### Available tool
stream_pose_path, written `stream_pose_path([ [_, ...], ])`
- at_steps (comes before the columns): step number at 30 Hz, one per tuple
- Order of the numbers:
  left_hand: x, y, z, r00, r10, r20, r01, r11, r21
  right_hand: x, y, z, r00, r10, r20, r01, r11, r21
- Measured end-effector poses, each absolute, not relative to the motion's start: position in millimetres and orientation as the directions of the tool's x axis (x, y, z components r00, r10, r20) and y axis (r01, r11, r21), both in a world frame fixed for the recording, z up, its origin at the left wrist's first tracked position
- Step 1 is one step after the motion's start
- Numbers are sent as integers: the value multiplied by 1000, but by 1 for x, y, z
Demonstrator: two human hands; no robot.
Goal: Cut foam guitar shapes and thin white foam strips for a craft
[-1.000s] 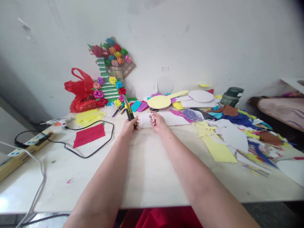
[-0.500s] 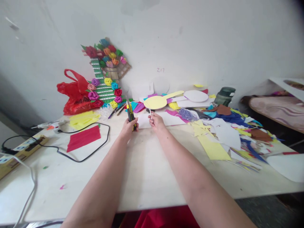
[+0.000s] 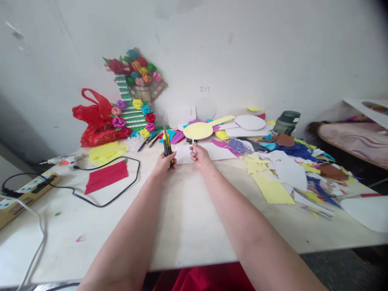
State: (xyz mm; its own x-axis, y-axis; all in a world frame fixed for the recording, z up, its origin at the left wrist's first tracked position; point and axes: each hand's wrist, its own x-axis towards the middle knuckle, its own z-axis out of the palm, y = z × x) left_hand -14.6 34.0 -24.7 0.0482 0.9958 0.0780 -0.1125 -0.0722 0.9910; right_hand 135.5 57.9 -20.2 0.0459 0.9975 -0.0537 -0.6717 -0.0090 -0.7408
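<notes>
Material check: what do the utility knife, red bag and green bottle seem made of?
Utility knife: likely smooth hard plastic body, black and yellow, with a thin greyish blade, probably metal. Red bag: thin plastic film, by its shiny creases and looped handle. Green bottle: smooth, dark, seemingly translucent; plastic or glass, can't tell.

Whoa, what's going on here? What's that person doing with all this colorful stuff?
Someone sits or stands at a table, holding a black-and-yellow utility knife upright in the left grip. The right grip pinches a small pale thing, too small to name. White paper lies beside that grip, and paper scraps are heaped to the right.
</notes>
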Motion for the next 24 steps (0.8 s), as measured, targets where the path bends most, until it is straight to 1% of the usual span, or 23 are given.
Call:
stream_pose_path([
  [4, -12, 33, -24, 62, 995, 82, -108, -75, 991, 134, 59, -20, 135, 989, -69, -593, 24, -805],
  [7, -5, 32, -22, 113, 990, 80, -121, -66, 990, 134, 58, -18, 172, 982, -83, -559, 28, -829],
  [12, 13, 27, -18, 209, 975, 81, -165, -47, 985, 138, 58, -16, 277, 960, -50, -544, 113, -831],
  [17, 25, 22, -18, 237, 970, 60, -117, -32, 993, 148, 61, -13, 371, 928, -41, -535, 177, -826],
  [20, 29, 23, -21, 269, 962, 43, -81, -22, 996, 158, 62, -8, 383, 922, -54, -568, 189, -801],
  [22, 30, 24, -23, 299, 953, 53, -87, -28, 996, 166, 64, -4, 383, 920, -79, -582, 174, -795],
  [23, 31, 25, -24, 309, 949, 58, -91, -31, 995, 171, 66, -2, 394, 915, -92, -566, 162, -808],
  [24, 31, 25, -24, 314, 947, 61, -97, -32, 995, 176, 68, -1, 420, 903, -90, -517, 156, -841],
])
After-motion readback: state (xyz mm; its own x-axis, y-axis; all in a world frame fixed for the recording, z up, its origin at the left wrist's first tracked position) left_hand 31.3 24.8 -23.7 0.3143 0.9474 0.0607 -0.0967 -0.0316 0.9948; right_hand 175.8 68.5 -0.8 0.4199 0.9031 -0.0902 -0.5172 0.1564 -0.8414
